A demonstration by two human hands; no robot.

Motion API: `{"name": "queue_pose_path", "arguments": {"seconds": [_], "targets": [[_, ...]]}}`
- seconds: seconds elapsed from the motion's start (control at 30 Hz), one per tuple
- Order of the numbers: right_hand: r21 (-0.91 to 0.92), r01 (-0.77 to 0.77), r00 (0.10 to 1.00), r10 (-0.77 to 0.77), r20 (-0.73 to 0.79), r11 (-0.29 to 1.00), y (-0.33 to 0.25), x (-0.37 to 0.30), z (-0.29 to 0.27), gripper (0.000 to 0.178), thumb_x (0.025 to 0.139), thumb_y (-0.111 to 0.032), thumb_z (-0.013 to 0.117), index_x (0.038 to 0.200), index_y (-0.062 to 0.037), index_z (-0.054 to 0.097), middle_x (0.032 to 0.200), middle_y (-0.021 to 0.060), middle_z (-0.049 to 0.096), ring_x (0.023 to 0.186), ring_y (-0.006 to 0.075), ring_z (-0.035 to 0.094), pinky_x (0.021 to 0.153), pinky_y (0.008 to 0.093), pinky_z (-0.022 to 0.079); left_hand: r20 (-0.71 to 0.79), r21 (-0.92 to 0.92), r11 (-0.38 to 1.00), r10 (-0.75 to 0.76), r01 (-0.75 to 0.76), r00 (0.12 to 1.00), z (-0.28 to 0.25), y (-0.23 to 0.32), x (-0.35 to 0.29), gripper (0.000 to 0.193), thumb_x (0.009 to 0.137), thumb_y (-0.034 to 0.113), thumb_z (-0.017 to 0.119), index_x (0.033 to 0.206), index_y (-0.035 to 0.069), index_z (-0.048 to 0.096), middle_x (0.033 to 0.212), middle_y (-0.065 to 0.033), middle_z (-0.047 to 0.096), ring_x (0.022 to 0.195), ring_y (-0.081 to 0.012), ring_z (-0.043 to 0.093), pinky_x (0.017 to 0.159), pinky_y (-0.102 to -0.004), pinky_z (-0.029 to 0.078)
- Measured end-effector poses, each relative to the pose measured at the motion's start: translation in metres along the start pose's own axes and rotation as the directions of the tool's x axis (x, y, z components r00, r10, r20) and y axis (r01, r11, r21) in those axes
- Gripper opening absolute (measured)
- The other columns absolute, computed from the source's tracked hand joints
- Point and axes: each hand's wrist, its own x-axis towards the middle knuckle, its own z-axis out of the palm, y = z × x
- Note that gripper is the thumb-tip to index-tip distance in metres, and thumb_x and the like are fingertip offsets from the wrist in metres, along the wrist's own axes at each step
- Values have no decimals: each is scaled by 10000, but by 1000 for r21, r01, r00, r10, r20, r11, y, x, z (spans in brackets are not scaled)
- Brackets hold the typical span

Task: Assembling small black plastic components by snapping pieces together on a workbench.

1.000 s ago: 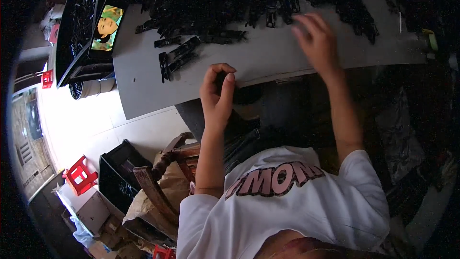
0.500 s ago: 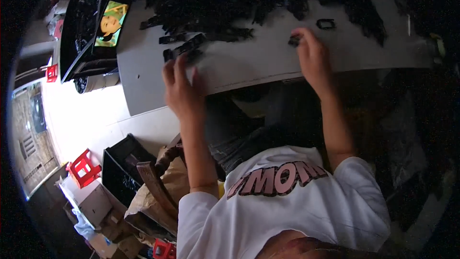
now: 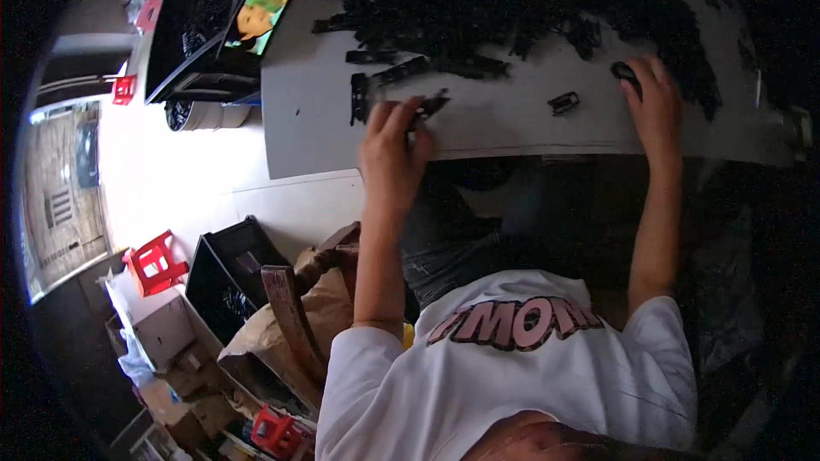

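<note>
My left hand [image 3: 391, 149] is above the near left part of the grey table, its fingers closed on a black plastic piece [image 3: 434, 104] that points away to the right. Just beyond it lie several dark strip-like pieces [image 3: 401, 69], one upright strip [image 3: 359, 101] beside my fingertips. Far to the right, my right hand [image 3: 656, 107] pinches a small black part [image 3: 626, 75] at the edge of the heap. Between the hands a small black frame-shaped part [image 3: 564, 103] rests alone on the table. Exact kinds of the pieces are too dark to make out.
A large heap of black parts [image 3: 478, 0] covers the table's [image 3: 312, 132] far side. A lit phone-like screen [image 3: 260, 13] stands at its left. On the floor to the left are a black crate [image 3: 213, 273], red stools [image 3: 156, 265] and a wooden chair [image 3: 290, 316].
The view has turned. My right hand has left a small black part on the table and moved right, now gripping another. My left hand has drawn back from the strips with a black piece.
</note>
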Motion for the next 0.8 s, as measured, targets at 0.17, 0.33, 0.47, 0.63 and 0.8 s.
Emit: {"name": "queue_pose_path", "arguments": {"seconds": [0.17, 0.33, 0.47, 0.63, 0.8], "targets": [[224, -83, 991, 57, 123, 971, 2, -17, 17, 306, 925, -204, 471, 1192, -61, 515, 1035, 115, 542, 870, 253, 560, 698, 353, 459, 182, -525, 804, -214, 279, 960, 17, 10, -4, 244, 757, -16, 578, 991, 50, 599, 800, -109, 573, 729, -205, 584, 643, -286, 455], [410, -278, 955, 203, 216, 869, 7, -23, 21, 316, 921, -221, 490, 1185, -53, 529, 982, 96, 542, 792, 188, 550, 659, 314, 453, 279, -512, 818, -129, 261, 952, 29, 14, -6, 149, 824, 40, 587, 963, -2, 617, 918, -91, 624, 864, -145, 575, 744, -255, 449], [440, -203, 979, 175, 105, 875, 13, -21, 15, 298, 883, -198, 556, 1135, -40, 559, 956, 66, 530, 698, 140, 517, 612, 280, 438, 300, -523, 803, -142, 287, 943, 37, 15, -3, 180, 782, 45, 612, 959, 18, 627, 879, -114, 613, 826, -208, 587, 732, -286, 456], [469, -236, 965, 148, 218, 851, -20, -18, -2, 299, 808, -145, 641, 1081, -41, 581, 980, 60, 531, 769, 151, 531, 638, 277, 447, 334, -515, 813, -101, 271, 937, 28, 16, -2, 293, 713, -6, 628, 1003, 30, 605, 890, -139, 599, 821, -252, 599, 730, -312, 463], [523, 87, 986, -150, 78, 848, -58, -10, -17, 293, 772, -95, 661, 1055, -51, 596, 1021, 70, 537, 883, 199, 556, 725, 299, 481, 320, -523, 803, -126, 286, 939, 35, 10, -7, 291, 714, -4, 627, 1002, 39, 610, 909, -132, 614, 845, -244, 607, 754, -297, 461]]}}
